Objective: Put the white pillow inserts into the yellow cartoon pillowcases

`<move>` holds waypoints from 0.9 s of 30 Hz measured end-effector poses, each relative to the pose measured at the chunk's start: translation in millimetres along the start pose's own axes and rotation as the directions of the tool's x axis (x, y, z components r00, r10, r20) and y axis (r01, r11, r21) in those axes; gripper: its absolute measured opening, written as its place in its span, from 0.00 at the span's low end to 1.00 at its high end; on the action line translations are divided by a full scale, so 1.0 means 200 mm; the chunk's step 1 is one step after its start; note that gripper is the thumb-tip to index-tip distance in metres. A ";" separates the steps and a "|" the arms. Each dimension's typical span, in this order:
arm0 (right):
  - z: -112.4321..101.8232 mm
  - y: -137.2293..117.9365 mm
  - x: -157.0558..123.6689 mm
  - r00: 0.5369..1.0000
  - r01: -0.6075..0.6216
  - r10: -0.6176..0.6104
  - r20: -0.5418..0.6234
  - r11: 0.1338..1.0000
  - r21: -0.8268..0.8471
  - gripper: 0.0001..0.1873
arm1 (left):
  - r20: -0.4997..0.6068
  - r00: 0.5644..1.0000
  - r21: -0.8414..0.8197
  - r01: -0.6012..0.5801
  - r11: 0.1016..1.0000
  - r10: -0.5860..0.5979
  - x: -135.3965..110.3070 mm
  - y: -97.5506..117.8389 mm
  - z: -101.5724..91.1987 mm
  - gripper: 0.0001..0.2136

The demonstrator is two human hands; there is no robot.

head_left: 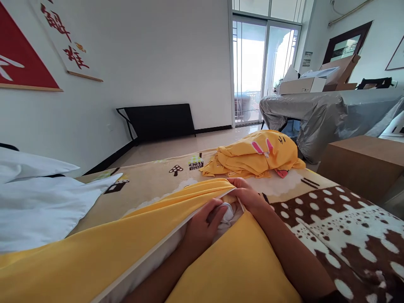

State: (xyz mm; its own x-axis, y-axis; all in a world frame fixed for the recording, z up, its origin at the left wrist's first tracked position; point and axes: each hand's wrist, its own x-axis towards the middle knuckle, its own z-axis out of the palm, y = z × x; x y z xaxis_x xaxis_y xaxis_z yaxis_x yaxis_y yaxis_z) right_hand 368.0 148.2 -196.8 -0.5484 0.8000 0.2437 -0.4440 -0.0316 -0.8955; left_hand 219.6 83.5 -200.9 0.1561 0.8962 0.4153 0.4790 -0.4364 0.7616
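Observation:
A yellow duvet cover (151, 221) spreads across the front, its long pale-edged opening parted and its white inside showing. My left hand (203, 225) reaches into that opening, with thumb and fingers closed on a bunched bit of white fabric (227, 213). At the corner of the opening, my right hand (248, 193) grips the yellow edge; its fingertips are partly hidden behind the cloth. Another fold of the yellow cover lies below, between my forearms.
Beneath is a patterned brown and cream blanket (341, 223). A crumpled yellow cloth (255, 153) with rabbit ears lies ahead. White pillows (38, 206) are at left, a cardboard box (362, 164) at right. Behind stand a plastic-covered table (303, 109) and a black folded panel (160, 122).

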 end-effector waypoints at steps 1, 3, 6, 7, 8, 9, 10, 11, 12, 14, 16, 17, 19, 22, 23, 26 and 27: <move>-0.01 0.01 0.00 1.000 0.007 -0.008 -0.004 1.000 -0.021 0.16 | -0.008 0.999 -0.009 0.048 0.999 -0.048 0.01 0.01 0.00 0.12; -0.01 0.01 0.01 1.000 0.025 -0.026 -0.004 0.998 -0.063 0.16 | -0.020 0.991 -0.017 0.132 0.991 -0.133 0.02 0.03 0.01 0.13; -0.01 0.01 0.01 0.999 0.042 -0.042 0.003 0.994 -0.106 0.17 | -0.001 0.978 -0.045 0.209 0.977 -0.209 0.04 0.05 0.00 0.13; -0.01 0.01 0.01 0.999 0.046 -0.046 0.001 0.992 -0.115 0.16 | 0.008 0.976 -0.049 0.218 0.975 -0.218 0.04 0.06 0.00 0.14; -0.01 0.00 0.01 0.999 0.051 -0.052 -0.003 0.991 -0.122 0.16 | 0.013 0.976 -0.045 0.220 0.975 -0.219 0.04 0.06 0.00 0.14; -0.01 0.00 0.01 0.998 0.059 -0.060 -0.005 0.990 -0.128 0.16 | 0.018 0.976 -0.032 0.218 0.975 -0.217 0.04 0.06 0.00 0.15; -0.01 0.00 0.01 0.998 0.068 -0.069 -0.005 0.989 -0.134 0.16 | 0.026 0.976 -0.015 0.217 0.976 -0.217 0.05 0.05 0.00 0.16; -0.01 0.00 0.01 0.997 0.076 -0.077 0.000 0.987 -0.139 0.16 | 0.035 0.976 0.000 0.216 0.976 -0.215 0.05 0.05 0.00 0.17; 0.00 0.00 0.01 0.997 0.083 -0.083 0.007 0.986 -0.143 0.16 | 0.048 0.976 0.007 0.214 0.977 -0.214 0.05 0.04 0.00 0.17; 0.00 0.00 0.01 0.995 0.099 -0.098 0.012 0.980 -0.171 0.15 | 0.061 0.972 -0.018 0.226 0.974 -0.225 0.06 0.04 0.01 0.19; 0.01 -0.01 0.02 0.992 0.120 -0.126 -0.007 0.964 -0.239 0.13 | 0.058 0.971 -0.081 0.236 0.968 -0.232 0.07 0.03 0.01 0.19; 0.01 -0.01 0.02 0.989 0.134 -0.147 -0.026 0.950 -0.282 0.12 | 0.052 0.971 -0.111 0.238 0.965 -0.234 0.07 0.03 0.01 0.17; 0.01 -0.02 0.02 0.979 0.162 -0.194 -0.055 0.919 -0.359 0.10 | 0.042 0.973 -0.150 0.230 0.962 -0.226 0.08 0.04 0.01 0.13; 0.01 -0.01 0.03 0.970 0.192 -0.235 -0.060 0.895 -0.403 0.10 | 0.044 0.973 -0.142 0.229 0.963 -0.225 0.08 0.05 0.01 0.12; 0.00 0.00 0.04 0.968 0.196 -0.241 -0.065 0.897 -0.397 0.10 | 0.050 0.971 -0.129 0.238 0.963 -0.233 0.08 0.05 0.01 0.13; -0.01 0.01 0.05 0.958 0.201 -0.258 -0.121 0.913 -0.356 0.08 | 0.068 0.965 -0.083 0.259 0.962 -0.254 0.09 0.05 0.02 0.14; -0.01 0.01 0.04 0.954 0.201 -0.264 -0.140 0.915 -0.351 0.07 | 0.074 0.963 -0.073 0.264 0.962 -0.259 0.10 0.05 0.02 0.14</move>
State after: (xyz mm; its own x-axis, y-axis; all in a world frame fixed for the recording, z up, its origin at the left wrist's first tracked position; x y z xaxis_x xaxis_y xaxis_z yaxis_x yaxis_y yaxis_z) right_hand 363.2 156.1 -197.2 -0.3068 0.8559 0.4163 -0.2675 0.3422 -0.9007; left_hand 230.3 96.8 -187.2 0.0907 0.9819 0.1660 0.4388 -0.1890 0.8785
